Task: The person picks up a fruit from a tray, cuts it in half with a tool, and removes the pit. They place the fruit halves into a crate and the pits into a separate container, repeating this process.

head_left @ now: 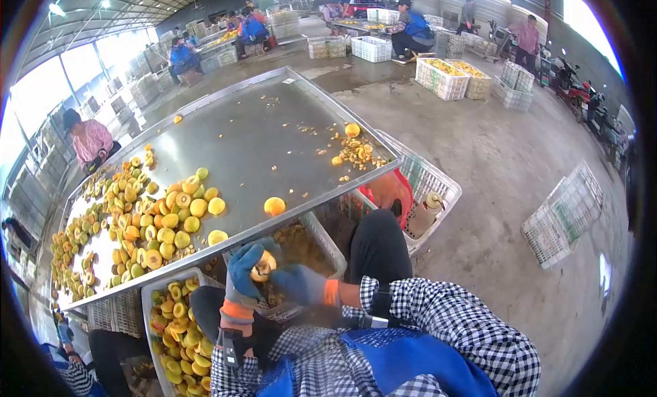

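My left hand (245, 274), in a blue and grey glove with an orange cuff, is closed around a cut peach (263, 266), its pale-centred cut face showing. My right hand (301, 285), gloved alike and a little blurred, is curled right beside the fruit. What its fingers hold, if anything, is hidden. Both hands are above a crate (321, 236) with brownish scraps in it, between my knees. On the metal table (239, 144) in front, many halved and whole peaches (168, 222) are heaped to the left. One lone peach (274, 206) lies near the edge.
A crate of peach halves (179, 328) stands by my left knee. Right of the table are pits (357, 153), a white crate (441, 185) and a red container (390, 192). Stacked crates (564, 216) stand on the floor. A person in pink (92, 142) works across the table.
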Available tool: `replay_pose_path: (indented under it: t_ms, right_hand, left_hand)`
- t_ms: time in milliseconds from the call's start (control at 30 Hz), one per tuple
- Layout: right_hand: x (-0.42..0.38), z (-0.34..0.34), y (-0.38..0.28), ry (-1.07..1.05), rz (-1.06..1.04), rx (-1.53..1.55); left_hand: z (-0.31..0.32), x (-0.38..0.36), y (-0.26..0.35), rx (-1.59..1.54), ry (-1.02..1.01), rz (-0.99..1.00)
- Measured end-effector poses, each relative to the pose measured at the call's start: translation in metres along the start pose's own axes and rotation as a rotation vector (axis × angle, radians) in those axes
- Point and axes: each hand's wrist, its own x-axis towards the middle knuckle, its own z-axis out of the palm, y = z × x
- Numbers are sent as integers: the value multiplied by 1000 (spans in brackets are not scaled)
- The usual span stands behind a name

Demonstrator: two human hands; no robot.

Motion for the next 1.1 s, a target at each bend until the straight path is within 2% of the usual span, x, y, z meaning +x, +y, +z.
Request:
replay_pose_path:
  t_ms: [67,100,200,233,267,333,433,467,533,567,600,633,733,800,867,933,1000,1033,1100]
  right_hand:
    - [-1,8,7,-79,-14,-123]
    - [-4,15,9,-72,9,-37]
    - [-5,27,6,-30,58,207]
    - [-6,23,3,-32,-135,56]
    - [-6,15,-2,-38,-327,-95]
    - [-7,15,-5,-78,-345,-8]
    - [-11,24,-5,-117,183,565]
    - [-14,25,-9,-87,351,678]
    - [-18,24,-14,-82,168,566]
    - [-25,18,-23,-105,-171,340]
    - [-32,9,-37,-255,108,667]
    - [-40,-1,-61,-308,438,971]
    - [-36,18,-30,-252,90,818]
    - [-31,33,4,-192,-174,668]
    - [-30,28,-5,-299,133,904]
    - [-24,24,-7,-310,353,958]
    - [-19,20,-6,-259,314,827]
    - [-15,18,-7,-229,188,717]
    - [-6,9,-30,-258,272,894]
  left_hand:
    - [-3,-4,1,411,-77,126]
    - [-2,-4,3,560,-30,261]
    - [18,-7,4,58,248,20]
    - [16,-7,1,121,226,88]
    - [16,-7,1,65,226,55]
    - [16,-6,8,-41,225,-10]
    - [11,-6,6,-122,220,-178]
    - [12,-7,8,2,143,-123]
    - [7,-13,13,247,-9,-13]
    - [5,-17,17,345,-98,82]
    - [3,-17,24,443,-187,180]
    - [0,-17,28,543,-277,283]
    - [1,-21,26,453,-278,204]
    - [2,-17,22,220,-217,45]
    - [3,-13,13,-115,-113,-155]
    - [5,-4,18,-75,-136,-136]
    - [3,4,18,-102,-173,-150]
    - [3,11,25,-114,-227,-162]
    - [-6,23,10,142,-286,-48]
